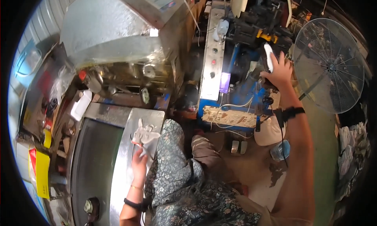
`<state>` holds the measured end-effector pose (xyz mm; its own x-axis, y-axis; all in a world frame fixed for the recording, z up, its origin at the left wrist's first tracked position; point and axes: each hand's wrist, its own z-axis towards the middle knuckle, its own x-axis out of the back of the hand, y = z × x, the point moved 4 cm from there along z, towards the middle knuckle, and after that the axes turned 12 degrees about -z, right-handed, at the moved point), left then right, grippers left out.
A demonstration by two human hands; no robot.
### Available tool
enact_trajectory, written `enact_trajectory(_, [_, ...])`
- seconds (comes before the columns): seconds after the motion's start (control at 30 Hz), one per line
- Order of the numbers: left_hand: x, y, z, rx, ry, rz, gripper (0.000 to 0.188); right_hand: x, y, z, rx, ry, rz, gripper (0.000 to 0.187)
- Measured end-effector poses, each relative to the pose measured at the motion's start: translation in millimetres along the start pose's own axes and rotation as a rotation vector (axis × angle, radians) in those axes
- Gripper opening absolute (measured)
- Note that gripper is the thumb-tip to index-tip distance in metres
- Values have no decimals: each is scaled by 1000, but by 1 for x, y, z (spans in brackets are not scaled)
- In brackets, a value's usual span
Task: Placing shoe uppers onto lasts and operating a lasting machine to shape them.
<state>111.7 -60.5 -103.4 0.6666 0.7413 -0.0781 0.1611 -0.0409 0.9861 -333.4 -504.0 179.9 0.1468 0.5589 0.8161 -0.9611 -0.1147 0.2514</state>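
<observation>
My right hand [279,72] reaches up to a dark machine [261,22] with a yellow-orange part. Its fingers are spread, and the index finger lies against a long, narrow white piece [269,57]; whether it bears any of the weight is unclear. On the left, my left hand [139,162] is over a shiny metal tabletop [127,163]. Its fingers close around a small orange-red and grey tool [136,143], mostly hidden by them. Just beyond the fingertips lies a pale grey, irregularly shaped piece [146,132] with several lobes.
A large round fan [332,67] stands at the right. A control panel [212,57] with buttons runs beside the machine, above foot pedals [235,146] and a blue bucket [280,150]. At left are a dark green belt [96,159], a yellow box [39,173] and a white bottle [81,105].
</observation>
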Motion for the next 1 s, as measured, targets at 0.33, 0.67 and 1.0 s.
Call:
enact_trajectory(0.33, [-113, 73, -53, 22, -419, -429, 33, -17, -18, -69, -73, 381, 585, 80])
enact_trajectory(0.67, [-124, 118, -62, 287, -546, -845, 72, 39, -239, -279, 373, -1138, 2018, 119])
enact_trajectory(1.0, [13, 53, -116, 117, -423, -132, 78, 51, -282, -323, 130, -1985, 1681, 59])
